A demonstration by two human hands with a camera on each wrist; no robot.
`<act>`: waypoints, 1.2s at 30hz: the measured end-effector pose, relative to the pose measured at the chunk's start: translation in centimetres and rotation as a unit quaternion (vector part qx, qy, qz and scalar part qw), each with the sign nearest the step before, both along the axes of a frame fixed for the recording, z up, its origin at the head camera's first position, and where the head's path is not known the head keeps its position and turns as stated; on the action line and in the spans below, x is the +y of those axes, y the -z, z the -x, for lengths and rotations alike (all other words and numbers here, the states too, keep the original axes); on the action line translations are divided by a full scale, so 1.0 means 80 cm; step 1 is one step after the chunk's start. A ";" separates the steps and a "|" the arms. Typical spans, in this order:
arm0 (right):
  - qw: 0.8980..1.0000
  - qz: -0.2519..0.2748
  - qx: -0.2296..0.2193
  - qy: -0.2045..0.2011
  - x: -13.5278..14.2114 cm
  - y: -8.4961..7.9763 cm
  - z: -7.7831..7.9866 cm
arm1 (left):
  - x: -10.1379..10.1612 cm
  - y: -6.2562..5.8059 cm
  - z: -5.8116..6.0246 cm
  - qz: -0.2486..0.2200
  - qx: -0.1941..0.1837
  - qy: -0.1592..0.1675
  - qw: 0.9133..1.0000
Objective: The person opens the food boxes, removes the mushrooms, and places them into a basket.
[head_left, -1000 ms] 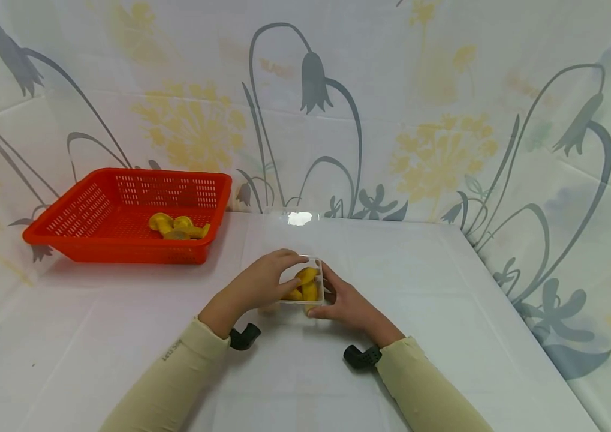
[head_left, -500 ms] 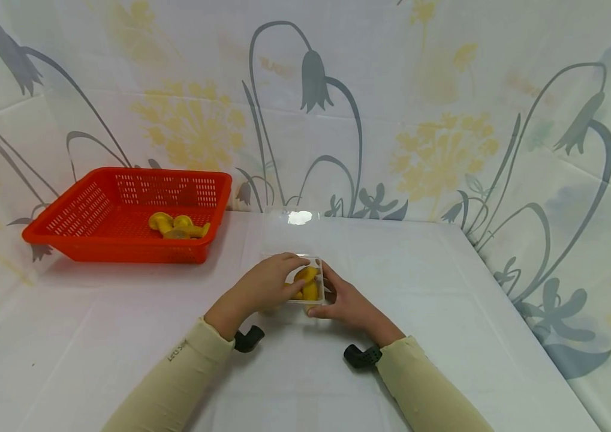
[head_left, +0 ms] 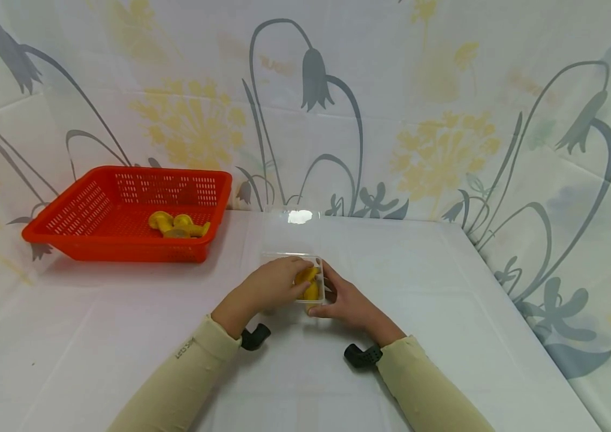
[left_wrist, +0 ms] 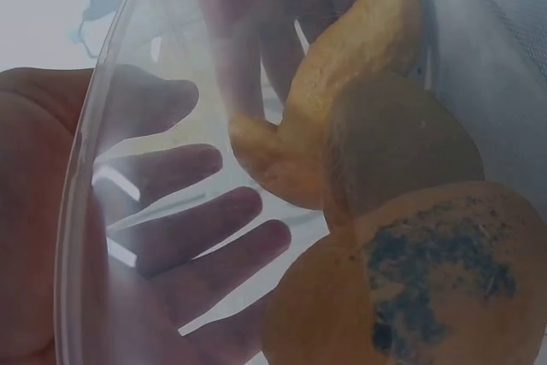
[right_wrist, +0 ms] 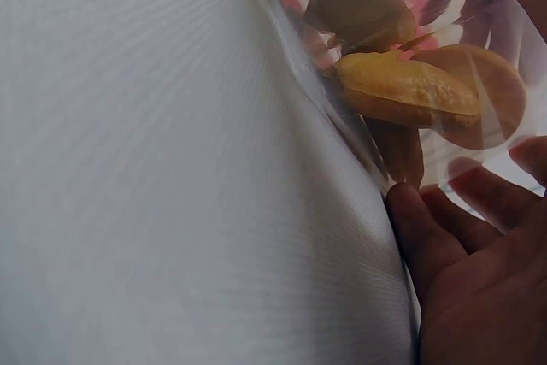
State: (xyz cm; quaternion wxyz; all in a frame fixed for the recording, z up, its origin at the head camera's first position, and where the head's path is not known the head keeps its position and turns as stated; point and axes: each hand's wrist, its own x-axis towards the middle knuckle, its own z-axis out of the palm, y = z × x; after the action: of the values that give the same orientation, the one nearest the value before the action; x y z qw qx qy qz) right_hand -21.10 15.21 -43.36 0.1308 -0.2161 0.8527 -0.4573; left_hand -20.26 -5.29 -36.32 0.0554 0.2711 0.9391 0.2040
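Observation:
A clear plastic container (head_left: 313, 301) stands on the white-covered table between both hands, holding several yellow mushrooms (head_left: 310, 291). Over its left part reaches my left hand (head_left: 268, 283), thumb and fingers spread around the mushrooms and partly hiding them. My right hand (head_left: 349, 305) holds the right end from outside, thumb at the front corner and fingers along the far side. Through the clear wall, the left wrist view shows a curved mushroom (left_wrist: 359, 57) beside rounder caps. In the right wrist view a long mushroom (right_wrist: 406, 87) lies behind the plastic near my right fingers.
At the back left stands a red perforated basket (head_left: 122, 241) with several yellow mushrooms (head_left: 162, 222) in its right part. The container's clear lid (head_left: 291, 235) lies folded back behind it. A flower-printed cloth (head_left: 435, 150) hangs behind the table.
My left hand has slid a little to the right over the container, covering more of its left part. My right hand stays in place. The basket's mushrooms look the same.

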 end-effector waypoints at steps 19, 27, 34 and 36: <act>1.000 0.005 0.001 -0.005 0.001 -0.001 0.000 | -0.004 0.002 0.002 -0.013 -0.005 0.025 1.000; 1.000 0.016 -0.001 -0.010 0.003 0.000 0.001 | -0.005 0.003 0.003 -0.032 -0.018 0.029 0.999; 1.000 0.013 -0.001 -0.008 0.004 -0.001 0.000 | -0.010 0.004 0.004 -0.060 -0.049 0.031 0.996; 1.000 0.012 -0.001 -0.007 0.004 -0.001 0.000 | -0.011 0.004 0.004 -0.064 -0.051 0.036 0.996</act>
State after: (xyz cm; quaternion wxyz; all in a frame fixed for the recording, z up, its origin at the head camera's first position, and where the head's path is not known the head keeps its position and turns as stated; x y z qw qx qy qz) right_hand -21.10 15.50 -43.24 0.1319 -0.2237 0.8453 -0.4668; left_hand -20.61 -6.16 -36.60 0.0928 0.2966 0.9099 0.2749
